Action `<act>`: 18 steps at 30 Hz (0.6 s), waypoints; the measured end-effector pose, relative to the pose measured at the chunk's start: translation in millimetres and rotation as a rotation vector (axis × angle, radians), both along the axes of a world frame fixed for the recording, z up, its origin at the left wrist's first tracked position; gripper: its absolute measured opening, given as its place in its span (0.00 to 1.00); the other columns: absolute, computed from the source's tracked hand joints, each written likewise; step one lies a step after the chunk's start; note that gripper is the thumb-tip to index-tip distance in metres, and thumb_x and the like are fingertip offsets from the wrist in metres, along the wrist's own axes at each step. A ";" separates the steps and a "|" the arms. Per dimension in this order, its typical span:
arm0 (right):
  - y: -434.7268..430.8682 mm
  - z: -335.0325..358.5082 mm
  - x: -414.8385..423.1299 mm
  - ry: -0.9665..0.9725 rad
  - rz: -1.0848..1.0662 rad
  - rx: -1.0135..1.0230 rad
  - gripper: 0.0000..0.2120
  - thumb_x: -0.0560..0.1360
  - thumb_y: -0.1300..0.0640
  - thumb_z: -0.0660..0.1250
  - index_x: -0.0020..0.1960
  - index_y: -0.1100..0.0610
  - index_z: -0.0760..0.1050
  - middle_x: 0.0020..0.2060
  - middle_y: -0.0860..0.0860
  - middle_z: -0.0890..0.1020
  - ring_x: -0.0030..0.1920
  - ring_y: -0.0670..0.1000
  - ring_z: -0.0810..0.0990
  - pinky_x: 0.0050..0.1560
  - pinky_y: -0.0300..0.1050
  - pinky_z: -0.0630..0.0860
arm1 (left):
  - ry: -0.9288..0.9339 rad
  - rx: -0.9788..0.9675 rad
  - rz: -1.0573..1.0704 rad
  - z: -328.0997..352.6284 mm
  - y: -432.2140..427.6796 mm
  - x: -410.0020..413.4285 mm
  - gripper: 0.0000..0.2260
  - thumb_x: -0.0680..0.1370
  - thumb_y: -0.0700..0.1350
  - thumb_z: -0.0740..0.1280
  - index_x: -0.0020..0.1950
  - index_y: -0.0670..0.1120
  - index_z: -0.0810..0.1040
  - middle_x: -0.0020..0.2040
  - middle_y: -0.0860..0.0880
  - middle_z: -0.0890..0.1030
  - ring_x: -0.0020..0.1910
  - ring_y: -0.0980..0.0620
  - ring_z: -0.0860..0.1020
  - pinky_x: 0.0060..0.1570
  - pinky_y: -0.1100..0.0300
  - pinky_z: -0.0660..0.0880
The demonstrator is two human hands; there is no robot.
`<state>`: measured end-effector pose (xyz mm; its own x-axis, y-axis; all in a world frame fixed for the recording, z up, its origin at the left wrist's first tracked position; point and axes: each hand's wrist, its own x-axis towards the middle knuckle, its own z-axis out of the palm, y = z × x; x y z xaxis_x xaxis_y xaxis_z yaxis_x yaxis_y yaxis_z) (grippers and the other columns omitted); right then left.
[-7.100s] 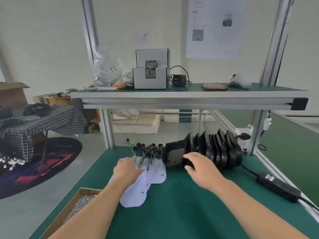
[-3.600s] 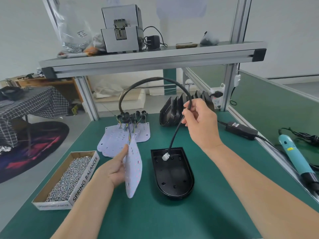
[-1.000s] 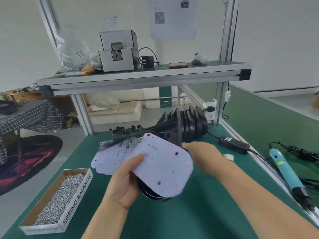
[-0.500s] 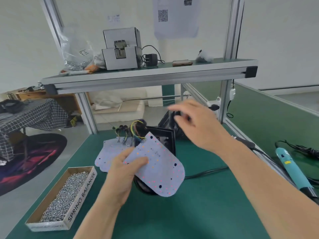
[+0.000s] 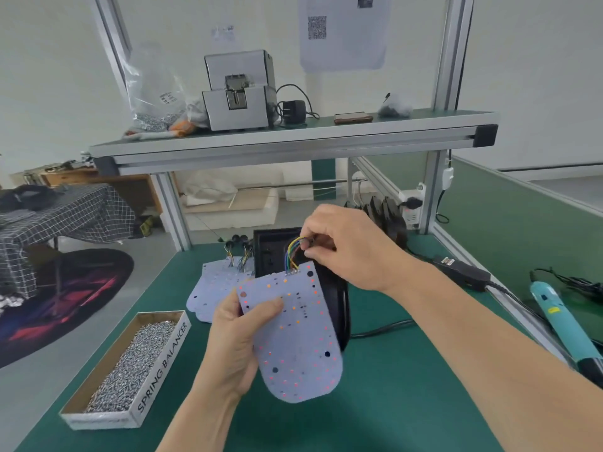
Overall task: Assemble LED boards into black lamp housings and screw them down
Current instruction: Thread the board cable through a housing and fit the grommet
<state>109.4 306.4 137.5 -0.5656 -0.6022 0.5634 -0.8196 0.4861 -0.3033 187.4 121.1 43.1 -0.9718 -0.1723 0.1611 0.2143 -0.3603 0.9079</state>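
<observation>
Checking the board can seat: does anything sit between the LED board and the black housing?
Only the coloured wires, pinched by the right hand, loop across the black housing above the LED board the left hand grips; behind the board is hidden.

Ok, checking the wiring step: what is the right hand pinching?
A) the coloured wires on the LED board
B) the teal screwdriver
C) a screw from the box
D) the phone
A: the right hand pinches the coloured wires rising from the LED board that the left hand holds.
</observation>
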 end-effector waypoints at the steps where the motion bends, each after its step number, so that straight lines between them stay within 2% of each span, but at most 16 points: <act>1: 0.0 -5.2 -0.2 -0.003 0.001 -0.032 0.03 0.73 0.67 0.72 0.44 0.60 0.80 0.41 0.52 0.79 0.39 0.48 0.75 0.44 0.43 0.72 | 0.003 0.009 -0.003 -1.0 -0.2 0.8 0.10 0.66 0.36 0.75 0.46 0.45 0.86 0.48 0.41 0.86 0.43 0.44 0.85 0.41 0.53 0.81; 5: 1.7 -24.2 -4.0 -0.008 0.006 -0.120 0.04 0.75 0.65 0.72 0.46 0.59 0.79 0.38 0.49 0.78 0.36 0.43 0.73 0.41 0.35 0.69 | 0.025 -0.033 -0.050 -3.8 1.7 1.3 0.11 0.67 0.38 0.77 0.49 0.45 0.87 0.50 0.41 0.86 0.45 0.45 0.86 0.42 0.55 0.82; 9: 2.2 -36.8 -3.9 -0.046 0.038 -0.157 0.16 0.75 0.67 0.71 0.62 0.57 0.78 0.48 0.49 0.80 0.43 0.45 0.76 0.50 0.38 0.76 | 0.039 -0.088 -0.101 -3.9 3.5 1.2 0.15 0.65 0.45 0.80 0.51 0.46 0.86 0.53 0.42 0.85 0.49 0.46 0.85 0.46 0.57 0.81; 12: 5.9 -40.6 -2.9 0.041 0.056 -0.117 0.19 0.75 0.67 0.71 0.66 0.58 0.79 0.50 0.49 0.80 0.44 0.43 0.75 0.53 0.36 0.75 | 0.019 -0.123 -0.143 -7.5 3.2 2.3 0.18 0.66 0.47 0.82 0.53 0.46 0.85 0.54 0.41 0.85 0.50 0.46 0.84 0.47 0.56 0.81; 15: 9.5 -43.0 -2.5 0.286 -0.037 -0.029 0.17 0.73 0.65 0.74 0.62 0.59 0.80 0.48 0.51 0.84 0.44 0.50 0.80 0.48 0.46 0.79 | 0.016 -0.159 -0.165 -10.8 4.9 3.8 0.17 0.67 0.47 0.80 0.53 0.44 0.84 0.56 0.36 0.82 0.51 0.43 0.83 0.51 0.51 0.81; 17: 10.4 -40.9 -4.0 0.417 -0.117 -0.019 0.16 0.72 0.63 0.76 0.59 0.60 0.79 0.44 0.52 0.81 0.42 0.55 0.79 0.45 0.53 0.78 | 0.036 -0.226 -0.157 -9.5 5.9 4.1 0.14 0.67 0.48 0.78 0.48 0.44 0.84 0.56 0.38 0.80 0.50 0.44 0.81 0.51 0.49 0.78; 18: 10.6 -39.5 -5.9 0.424 -0.153 -0.037 0.17 0.72 0.60 0.77 0.60 0.60 0.79 0.45 0.53 0.79 0.44 0.56 0.77 0.47 0.54 0.76 | 0.050 -0.265 -0.156 -8.3 6.2 4.1 0.12 0.67 0.49 0.78 0.46 0.44 0.84 0.56 0.41 0.80 0.51 0.45 0.81 0.51 0.50 0.76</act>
